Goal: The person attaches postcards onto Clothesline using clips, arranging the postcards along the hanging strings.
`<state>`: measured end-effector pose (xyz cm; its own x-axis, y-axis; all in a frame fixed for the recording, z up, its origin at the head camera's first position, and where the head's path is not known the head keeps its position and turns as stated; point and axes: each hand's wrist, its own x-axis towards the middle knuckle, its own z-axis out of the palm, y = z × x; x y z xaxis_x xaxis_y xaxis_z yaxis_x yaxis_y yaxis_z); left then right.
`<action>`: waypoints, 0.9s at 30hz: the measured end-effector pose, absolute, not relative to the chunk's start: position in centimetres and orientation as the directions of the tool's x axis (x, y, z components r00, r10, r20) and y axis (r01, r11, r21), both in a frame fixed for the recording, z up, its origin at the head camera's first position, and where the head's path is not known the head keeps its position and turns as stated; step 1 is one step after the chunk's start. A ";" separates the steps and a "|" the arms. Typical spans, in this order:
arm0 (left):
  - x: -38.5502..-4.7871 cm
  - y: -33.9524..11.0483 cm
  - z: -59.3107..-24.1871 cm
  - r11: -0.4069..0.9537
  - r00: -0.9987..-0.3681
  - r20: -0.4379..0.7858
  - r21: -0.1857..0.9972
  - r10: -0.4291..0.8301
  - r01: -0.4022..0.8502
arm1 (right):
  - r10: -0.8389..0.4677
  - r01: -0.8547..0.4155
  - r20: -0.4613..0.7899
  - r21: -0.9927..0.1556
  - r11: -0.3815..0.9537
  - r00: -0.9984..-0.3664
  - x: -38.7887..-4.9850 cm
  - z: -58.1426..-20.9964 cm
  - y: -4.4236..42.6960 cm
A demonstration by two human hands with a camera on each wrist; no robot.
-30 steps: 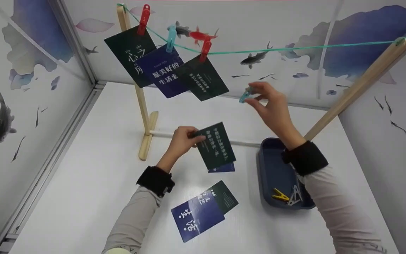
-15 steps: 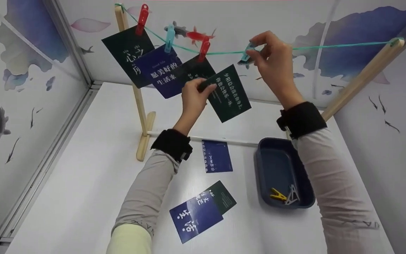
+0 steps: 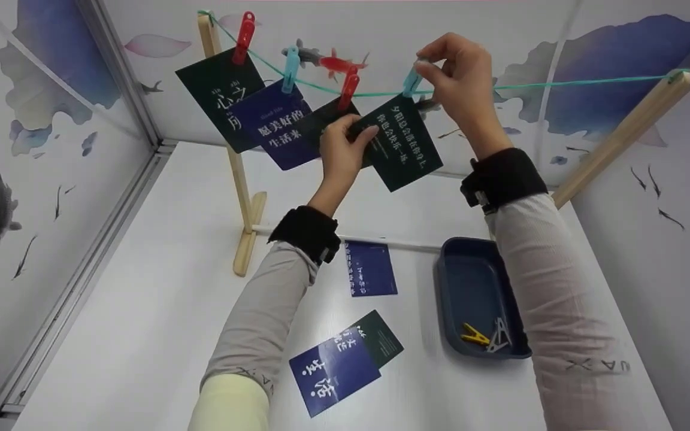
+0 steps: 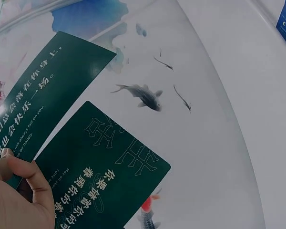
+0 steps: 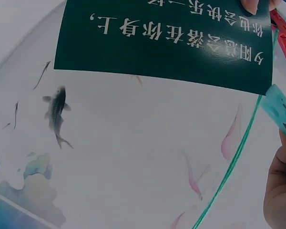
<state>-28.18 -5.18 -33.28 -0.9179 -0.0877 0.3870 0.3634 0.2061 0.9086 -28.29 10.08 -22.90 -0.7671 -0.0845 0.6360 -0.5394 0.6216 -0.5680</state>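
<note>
My left hand (image 3: 342, 149) pinches a dark green card (image 3: 409, 152) with white writing by its left edge. The card is tilted, its top corner up at the green string (image 3: 560, 82). Between thumb and fingers, my right hand (image 3: 463, 81) grips a light blue clothespin (image 3: 411, 81). The tip of this clothespin (image 5: 276, 102) meets the card's corner at the string in the right wrist view; whether it bites on both I cannot tell. Another green card (image 4: 105, 171) hangs close beside the left hand, partly covered by it in the head view.
Further left on the string hang a green card (image 3: 210, 96) and a blue card (image 3: 279, 129), under red and light blue clothespins. Wooden posts (image 3: 626, 134) bear the string. Below lie several cards (image 3: 336, 377) and a dark blue basin (image 3: 471, 281) with yellow and grey clothespins.
My left hand has lifted the green card from the table up to the string. My right hand has raised the light blue clothespin to the string and brought it to the card's top corner.
</note>
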 end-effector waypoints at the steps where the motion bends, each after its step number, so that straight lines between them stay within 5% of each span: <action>1: -28.2 -5.1 -33.3 0.207 -0.918 0.389 0.908 -0.084 0.366 | -0.090 -0.520 0.614 -0.570 0.636 -0.784 -28.3 -22.8 10.0; 19: -28.2 -4.9 -33.3 0.171 -0.948 0.307 0.942 -0.085 0.289 | -0.154 -0.366 0.361 -0.648 0.668 -0.920 -28.4 -22.7 9.9; 27: -27.8 -4.7 -34.4 0.099 -0.954 0.290 0.954 -0.074 0.282 | -0.152 -0.356 0.346 -0.664 0.658 -0.926 -28.1 -22.8 9.5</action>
